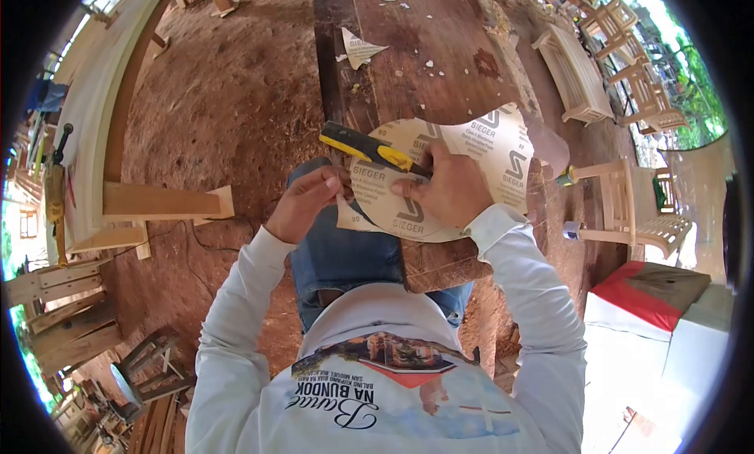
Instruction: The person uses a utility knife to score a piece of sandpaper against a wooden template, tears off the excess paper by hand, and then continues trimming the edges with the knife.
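From the head view, the only feed I am getting, I am looking down at a sandpaper sheet (463,167) being held over the near end of a dark wooden bench (424,61), just in front of the person's lap. The sheet is showing its pale tan backing, with "SIEGER" and a large S logo printed across it several times in dark ink. Its lower part is curving round like a disc, and the upper right part is lying flat on the bench with a straighter edge.

The left hand (305,203) is pinching the left edge of the sheet between thumb and fingers, closed on the paper. The right hand (449,191) is lying on top of the sheet with its fingers wrapped around one end of a yellow and black utility knife (367,148). The rest of the knife is sticking out up and to the left, across the paper's edge. I cannot tell whether the blade is touching the sheet, as the fingers are covering that end.

Farther up the bench a small torn scrap (360,47) of the same printed paper is lying on its own, well apart from the hands. Pale wooden chairs (628,206) are standing on the dirt floor to the right.
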### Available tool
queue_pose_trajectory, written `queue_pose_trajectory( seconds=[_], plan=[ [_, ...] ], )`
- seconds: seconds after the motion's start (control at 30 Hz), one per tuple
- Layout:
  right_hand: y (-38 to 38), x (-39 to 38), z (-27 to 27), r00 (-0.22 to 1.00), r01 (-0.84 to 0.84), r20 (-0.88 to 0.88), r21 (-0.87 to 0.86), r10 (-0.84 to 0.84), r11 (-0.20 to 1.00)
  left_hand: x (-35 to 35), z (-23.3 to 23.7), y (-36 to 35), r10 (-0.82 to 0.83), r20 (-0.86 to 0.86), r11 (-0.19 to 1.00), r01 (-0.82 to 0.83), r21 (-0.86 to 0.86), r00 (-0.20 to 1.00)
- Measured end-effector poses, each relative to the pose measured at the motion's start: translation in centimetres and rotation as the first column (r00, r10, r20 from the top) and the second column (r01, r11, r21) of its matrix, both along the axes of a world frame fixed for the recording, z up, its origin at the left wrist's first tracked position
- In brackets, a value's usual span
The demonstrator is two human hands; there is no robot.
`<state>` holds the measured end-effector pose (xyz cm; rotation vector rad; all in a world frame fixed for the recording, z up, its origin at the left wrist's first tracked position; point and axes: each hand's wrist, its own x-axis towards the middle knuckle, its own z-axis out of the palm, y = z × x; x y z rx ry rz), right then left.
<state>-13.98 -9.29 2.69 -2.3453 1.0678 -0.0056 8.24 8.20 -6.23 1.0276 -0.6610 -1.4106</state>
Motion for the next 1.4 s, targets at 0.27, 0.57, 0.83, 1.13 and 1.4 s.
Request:
queue_pose_trajectory(
  seconds=[0.27,0.57,0.83,1.13,1.4],
  plan=[
    [0.1,-0.1,0.2,1.000,0.022,0.015,0.030,-0.023,0.999,-3.0,1.2,1.4,0.053,-0.082,0.991,-0.042,0.128,0.995],
    [0.2,-0.3,-0.2,0.998,0.022,0.060,0.025,-0.024,0.999,-9.5,1.3,3.2,0.199,-0.163,0.949,-0.149,0.276,0.966],
    [0.2,-0.2,0.0,0.999,0.032,0.012,0.018,-0.032,0.999,-10.9,1.3,3.5,0.315,0.019,0.931,-0.313,0.189,0.949],
    [0.1,-0.3,-0.3,0.999,0.028,0.016,0.012,-0.028,1.000,-7.5,-0.5,6.9,0.527,0.079,0.827,-0.532,0.180,0.846],
    [0.6,-0.4,-0.4,0.996,0.030,0.080,-0.006,-0.029,1.000,5.1,6.1,-0.5,0.276,0.623,0.929,-0.369,0.022,0.732]
  ],
)
